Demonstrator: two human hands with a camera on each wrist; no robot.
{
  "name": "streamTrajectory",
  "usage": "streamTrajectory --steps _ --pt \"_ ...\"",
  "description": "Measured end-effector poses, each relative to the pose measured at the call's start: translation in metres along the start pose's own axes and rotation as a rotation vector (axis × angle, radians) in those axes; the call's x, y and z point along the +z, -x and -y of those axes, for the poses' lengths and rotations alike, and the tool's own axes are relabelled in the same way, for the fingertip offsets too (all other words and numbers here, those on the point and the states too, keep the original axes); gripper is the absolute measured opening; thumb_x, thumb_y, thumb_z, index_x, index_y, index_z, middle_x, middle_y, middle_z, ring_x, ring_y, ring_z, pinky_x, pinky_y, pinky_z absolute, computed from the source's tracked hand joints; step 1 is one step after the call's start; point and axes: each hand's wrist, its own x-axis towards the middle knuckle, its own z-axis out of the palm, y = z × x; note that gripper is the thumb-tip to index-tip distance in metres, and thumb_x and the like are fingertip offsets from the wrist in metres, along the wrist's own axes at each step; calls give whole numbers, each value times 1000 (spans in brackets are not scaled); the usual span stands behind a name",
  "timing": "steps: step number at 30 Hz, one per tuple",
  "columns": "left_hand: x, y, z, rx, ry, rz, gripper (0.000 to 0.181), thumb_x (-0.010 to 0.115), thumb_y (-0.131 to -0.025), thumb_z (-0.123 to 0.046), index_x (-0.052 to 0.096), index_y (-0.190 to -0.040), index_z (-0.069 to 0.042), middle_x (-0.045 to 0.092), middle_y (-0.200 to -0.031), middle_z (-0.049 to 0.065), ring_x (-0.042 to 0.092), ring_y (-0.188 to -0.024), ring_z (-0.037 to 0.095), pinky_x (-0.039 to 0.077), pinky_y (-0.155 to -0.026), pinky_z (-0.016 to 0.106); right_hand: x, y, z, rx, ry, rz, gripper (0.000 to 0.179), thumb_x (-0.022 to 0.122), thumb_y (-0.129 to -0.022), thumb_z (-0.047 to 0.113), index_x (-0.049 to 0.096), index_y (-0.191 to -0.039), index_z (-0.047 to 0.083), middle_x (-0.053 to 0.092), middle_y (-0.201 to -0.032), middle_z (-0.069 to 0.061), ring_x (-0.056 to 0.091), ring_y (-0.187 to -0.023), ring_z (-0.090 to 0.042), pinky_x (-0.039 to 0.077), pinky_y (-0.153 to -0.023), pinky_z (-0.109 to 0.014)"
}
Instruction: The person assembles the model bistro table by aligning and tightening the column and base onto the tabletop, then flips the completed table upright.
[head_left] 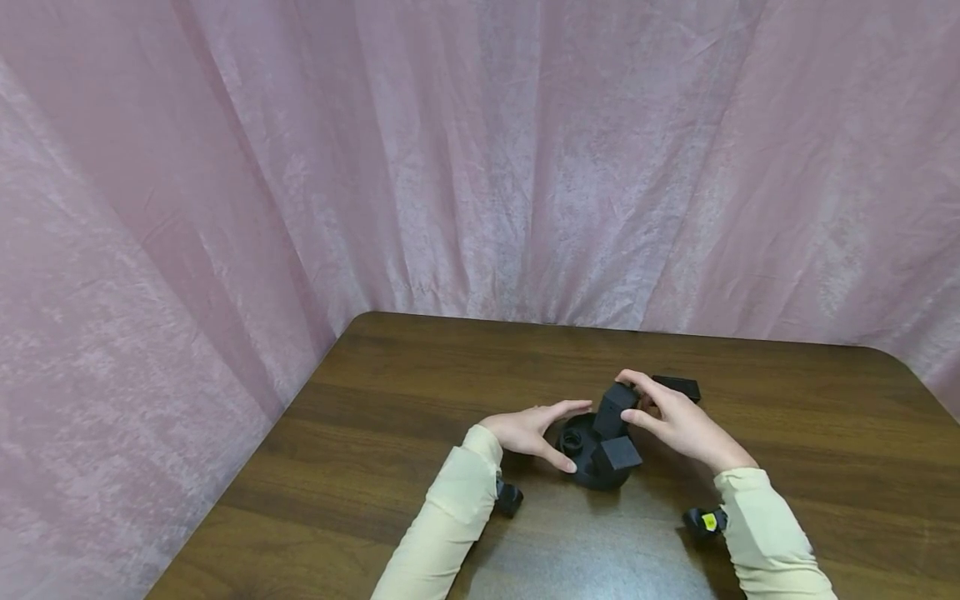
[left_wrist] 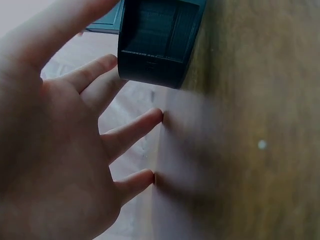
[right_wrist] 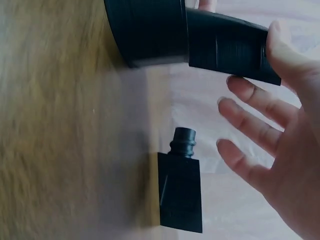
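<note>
Pink velvety curtain [head_left: 487, 167], brown woodgrain tbl [head_left: 450, 367] w/ round black base [head_left: 589, 477] on it. L hand [head_left: 531, 430] spread at its rim, R hand [head_left: 678, 421] pinching 1 boxy black block [head_left: 612, 408] up top.

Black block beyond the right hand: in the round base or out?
Out: the block lies on the table, apart from the base, and its ridged peg shows bare in the right wrist view.

Site is a curtained-off work area; the wider premises cannot be determined. Pink drapes [head_left: 480, 167] hang beyond the far edge of the wood-grain table [head_left: 405, 400] and along its left side; wrist-worn cameras [head_left: 509, 499] sit over its surface.
</note>
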Motion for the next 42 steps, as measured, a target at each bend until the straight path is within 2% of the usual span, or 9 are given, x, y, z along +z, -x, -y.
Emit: streamTrajectory --steps 6,9,12,16,19,24,30,37,42 --pt "-1 2 -3 17 18 8 92 73 -73 -29 15 -143 -24 27 -147 -5 23 -134 5 22 -108 27 -4 0 1 35 79 -6 53 57 -82 46 41 -128 26 55 -93 4 51 -82 -12 42 -67 -30" --pt "-2 1 -4 6 -8 -4 88 73 -73 -31 19 -142 -26 30 -145 -6 27 -133 6 25 -107 28 -4 0 -4 9 42 -30 53 56 -83 44 41 -130 24 54 -109 1 50 -97 -18 43 -77 -38" --pt "-2 1 -5 -29 -80 -18 80 72 -73 -38 25 -139 -32 32 -143 -9 28 -131 8 27 -106 30 -5 3 -13 -1 11 -63 55 55 -87 39 36 -135 21 44 -129 -6 37 -118 -30 31 -90 -53" --pt "-3 2 -6 -70 -146 -23 70 70 -73 -42 35 -133 -37 33 -141 -13 28 -131 8 28 -105 31 -9 14 -28 102 33 -64 63 51 -89 39 21 -142 23 22 -146 -14 16 -130 -41 15 -91 -63" --pt "-4 3 -8 -68 -154 -21 67 71 -72 -44 39 -130 -36 37 -138 -11 32 -129 8 29 -105 28 -11 21 -38 175 95 -13 70 51 -89 39 11 -144 23 17 -147 -18 13 -130 -44 13 -88 -63" --pt "-8 6 -8 -29 -164 22 66 73 -69 -44 44 -127 -34 48 -128 -12 41 -121 4 34 -101 25 -13 27 -48 214 162 26 74 56 -86 36 14 -144 16 30 -138 -22 22 -121 -45 16 -85 -60" --pt "-7 4 -6 65 -115 111 59 75 -70 -34 50 -123 -28 57 -111 -12 51 -108 2 38 -96 22 -13 25 -51 271 232 56 63 61 -82 38 40 -128 0 47 -119 -24 42 -102 -40 28 -74 -51" --pt "-2 -2 -7 80 -167 78 46 73 -73 -34 56 -115 -28 57 -105 -13 52 -101 1 40 -89 18 -15 23 -51 282 207 60 54 64 -80 34 49 -116 -3 57 -109 -25 57 -89 -33 42 -68 -46" --pt "-1 -5 -7 98 -222 65 43 73 -73 -33 57 -112 -27 58 -101 -12 52 -98 2 40 -88 18 -16 23 -49 257 160 8 51 61 -82 37 52 -114 -2 59 -108 -24 58 -91 -34 45 -72 -46"
